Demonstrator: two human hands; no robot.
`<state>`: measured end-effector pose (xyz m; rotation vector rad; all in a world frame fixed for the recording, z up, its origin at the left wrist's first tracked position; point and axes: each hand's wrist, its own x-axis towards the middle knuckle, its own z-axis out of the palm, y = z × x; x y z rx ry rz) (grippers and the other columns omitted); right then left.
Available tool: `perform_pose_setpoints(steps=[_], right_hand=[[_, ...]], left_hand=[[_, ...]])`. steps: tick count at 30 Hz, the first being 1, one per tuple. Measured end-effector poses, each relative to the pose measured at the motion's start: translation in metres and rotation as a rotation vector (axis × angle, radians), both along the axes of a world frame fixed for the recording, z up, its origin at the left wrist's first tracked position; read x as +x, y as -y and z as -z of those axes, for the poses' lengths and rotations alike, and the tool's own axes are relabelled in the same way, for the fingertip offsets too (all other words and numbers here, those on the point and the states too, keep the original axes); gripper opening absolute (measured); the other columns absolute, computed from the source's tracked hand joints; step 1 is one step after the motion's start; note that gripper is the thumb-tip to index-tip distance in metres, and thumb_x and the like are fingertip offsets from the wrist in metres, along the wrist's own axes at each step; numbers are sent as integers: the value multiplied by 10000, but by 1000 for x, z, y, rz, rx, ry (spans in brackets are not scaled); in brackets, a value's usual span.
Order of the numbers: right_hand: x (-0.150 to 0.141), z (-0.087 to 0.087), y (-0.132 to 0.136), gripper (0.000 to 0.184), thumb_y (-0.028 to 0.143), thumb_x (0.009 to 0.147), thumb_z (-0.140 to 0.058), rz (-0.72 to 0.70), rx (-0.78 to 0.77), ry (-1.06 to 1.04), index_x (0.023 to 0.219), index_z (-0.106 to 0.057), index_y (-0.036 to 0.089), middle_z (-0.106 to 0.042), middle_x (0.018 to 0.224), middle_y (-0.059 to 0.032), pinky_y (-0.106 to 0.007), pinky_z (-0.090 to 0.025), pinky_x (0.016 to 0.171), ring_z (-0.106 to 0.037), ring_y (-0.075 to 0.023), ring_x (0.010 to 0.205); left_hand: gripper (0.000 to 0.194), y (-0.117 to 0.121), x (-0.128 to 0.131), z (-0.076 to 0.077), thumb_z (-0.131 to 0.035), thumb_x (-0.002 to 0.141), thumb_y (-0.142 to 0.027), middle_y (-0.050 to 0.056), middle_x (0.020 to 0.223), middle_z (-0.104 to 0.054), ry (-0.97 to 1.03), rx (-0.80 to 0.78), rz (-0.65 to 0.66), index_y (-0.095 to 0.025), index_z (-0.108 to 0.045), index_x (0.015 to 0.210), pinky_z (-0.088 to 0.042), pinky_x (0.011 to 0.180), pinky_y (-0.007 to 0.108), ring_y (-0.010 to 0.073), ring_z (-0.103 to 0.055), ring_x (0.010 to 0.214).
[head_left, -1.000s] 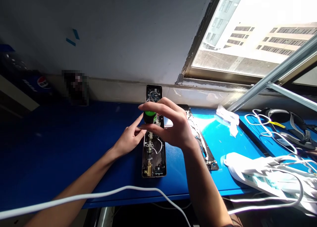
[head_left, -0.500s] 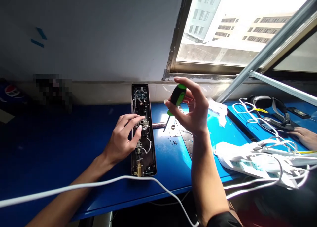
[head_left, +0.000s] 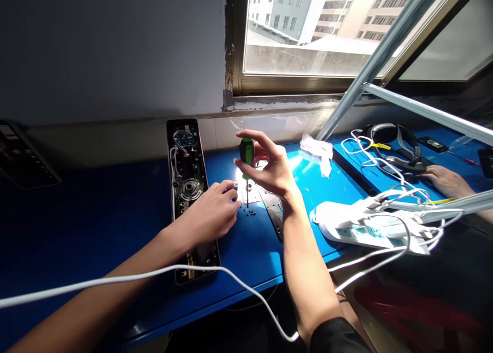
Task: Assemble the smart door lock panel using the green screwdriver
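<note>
My right hand (head_left: pixel 267 163) pinches a green-and-black screwdriver (head_left: pixel 247 152) upright, its thin shaft pointing down at a small metal plate (head_left: pixel 248 191) on the blue bench (head_left: pixel 115 214). The tip appears to be just above the plate. My left hand (head_left: pixel 208 214) lies right of an opened lock body (head_left: pixel 185 188), its wiring and round metal part exposed. Its fingertips curl around a small silver part (head_left: pixel 234 185), partly hidden. Several tiny black screws (head_left: pixel 250 212) lie below the plate. A long dark metal plate (head_left: pixel 274 211) lies beside them.
A white power strip (head_left: pixel 346 227) with tangled cables sits at right. Beyond it, a co-worker's hand (head_left: pixel 447 181) rests near a strapped headset (head_left: pixel 393 137). A white cable (head_left: pixel 154 273) crosses over my left forearm. Metal rails (head_left: pixel 385 50) slant overhead. A window and wall edge the bench.
My left hand has moved off the lock body to the right, toward the small plate. The screwdriver now stands tip-down over that plate. The whole view has swung left.
</note>
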<state>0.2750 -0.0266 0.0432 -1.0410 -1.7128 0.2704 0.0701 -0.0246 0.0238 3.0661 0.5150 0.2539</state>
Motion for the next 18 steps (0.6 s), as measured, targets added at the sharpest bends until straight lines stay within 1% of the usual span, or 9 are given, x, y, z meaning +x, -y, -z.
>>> perform_pose_setpoints(steps=[5, 11, 15, 18], right_hand=[[3, 1, -1, 486, 240, 896, -668, 17, 13, -14, 1375, -585, 224, -600, 785, 40, -246, -554, 559, -546, -92, 582], [2, -2, 2, 472, 233, 903, -674, 21, 20, -30, 1366, -582, 215, -606, 803, 28, -269, -583, 614, -564, -104, 633], [-3, 0, 0, 455, 228, 892, -693, -2, 13, -54, 1335, -590, 219, -611, 804, 33, -265, -586, 622, -564, -99, 634], [-6, 4, -4, 453, 222, 886, -697, -31, -22, -34, 1326, -589, 234, -607, 795, 44, -250, -576, 606, -574, -94, 632]], left_hand=[[224, -4, 5, 2, -565, 986, -154, 148, 1068, -729, -89, 30, -9, -158, -779, 1054, -494, 936, 477, 380, -521, 1328], [217, -4, 6, 3, -588, 982, -189, 153, 1073, -737, -168, 50, -31, -180, -791, 1059, -497, 935, 483, 379, -528, 1326], [212, -5, 3, -1, -571, 977, -155, 149, 1070, -727, -141, 27, -41, -151, -776, 1030, -532, 954, 479, 356, -566, 1260], [227, -6, -4, -3, -554, 974, -125, 151, 1098, -724, -43, 27, -46, -126, -770, 1045, -556, 976, 492, 349, -577, 1233]])
